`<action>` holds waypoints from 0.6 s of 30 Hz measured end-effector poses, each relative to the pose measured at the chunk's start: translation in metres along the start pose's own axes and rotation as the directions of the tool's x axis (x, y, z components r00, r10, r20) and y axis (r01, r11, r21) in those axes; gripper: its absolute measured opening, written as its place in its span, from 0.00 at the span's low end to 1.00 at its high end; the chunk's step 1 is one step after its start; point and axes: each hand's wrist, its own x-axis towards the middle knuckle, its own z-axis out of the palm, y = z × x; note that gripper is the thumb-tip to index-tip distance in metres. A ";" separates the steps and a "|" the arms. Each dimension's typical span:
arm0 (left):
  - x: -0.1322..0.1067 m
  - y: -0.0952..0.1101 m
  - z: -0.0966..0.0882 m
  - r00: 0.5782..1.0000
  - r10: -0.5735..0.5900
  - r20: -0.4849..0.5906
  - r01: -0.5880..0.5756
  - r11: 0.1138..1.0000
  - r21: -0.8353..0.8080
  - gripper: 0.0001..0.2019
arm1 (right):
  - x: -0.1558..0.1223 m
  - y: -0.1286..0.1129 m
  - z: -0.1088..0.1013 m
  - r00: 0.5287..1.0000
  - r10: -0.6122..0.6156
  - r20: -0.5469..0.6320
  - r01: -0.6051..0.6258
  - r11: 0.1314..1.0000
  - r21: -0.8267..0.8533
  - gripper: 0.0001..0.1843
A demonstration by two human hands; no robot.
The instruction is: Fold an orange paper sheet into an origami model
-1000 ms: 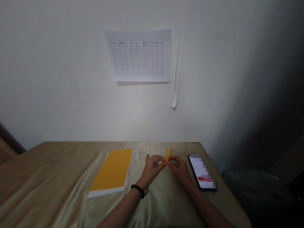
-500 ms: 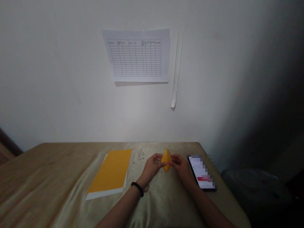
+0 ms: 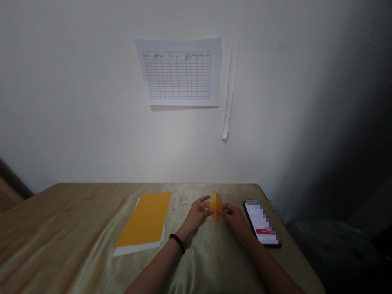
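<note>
A small diamond-shaped piece of folded orange paper (image 3: 216,202) is held between both hands, its points facing up and down in the view. My left hand (image 3: 199,210), with a black band on the wrist, pinches its left side; the thumb lies on the front and the index finger is raised. At the right side, my right hand (image 3: 234,216) grips the paper between thumb and fingers, the thumb on the front face. Some fingertips are hidden behind the paper.
Orange sheets (image 3: 145,220) with white ones beneath lie to the left on the cloth-covered table (image 3: 85,228). A phone (image 3: 261,224) with a lit, partly blurred screen lies near the right edge. Behind, a printed table sheet (image 3: 180,73) hangs on the wall.
My left index finger has lifted away from the folded paper, and my right fingers have shifted slightly lower along its side. The view has moved a little.
</note>
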 end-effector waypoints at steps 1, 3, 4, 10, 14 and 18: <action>-0.001 0.000 0.000 1.000 0.002 0.008 -0.002 1.000 -0.005 0.13 | 0.000 0.000 0.000 1.000 -0.002 0.002 0.002 1.000 -0.012 0.20; -0.002 0.001 -0.001 1.000 0.006 0.027 -0.006 1.000 0.000 0.13 | 0.000 0.002 -0.001 1.000 -0.002 0.011 0.002 1.000 -0.017 0.20; -0.002 0.002 -0.001 0.999 0.006 0.032 -0.006 1.000 0.012 0.14 | 0.000 0.003 -0.001 1.000 0.002 0.018 -0.002 1.000 -0.010 0.20; -0.005 0.006 -0.002 0.999 -0.009 0.032 0.007 0.997 0.080 0.16 | 0.000 0.003 0.000 0.998 0.000 0.065 -0.006 0.997 0.078 0.20; -0.004 0.007 -0.004 0.997 -0.011 0.082 0.006 0.999 0.054 0.19 | -0.002 0.000 0.000 0.996 0.032 0.087 -0.044 0.989 0.145 0.20; -0.003 0.009 -0.006 0.994 -0.010 0.105 0.005 0.999 0.050 0.19 | -0.002 0.001 0.000 0.994 0.061 0.091 -0.076 0.982 0.175 0.19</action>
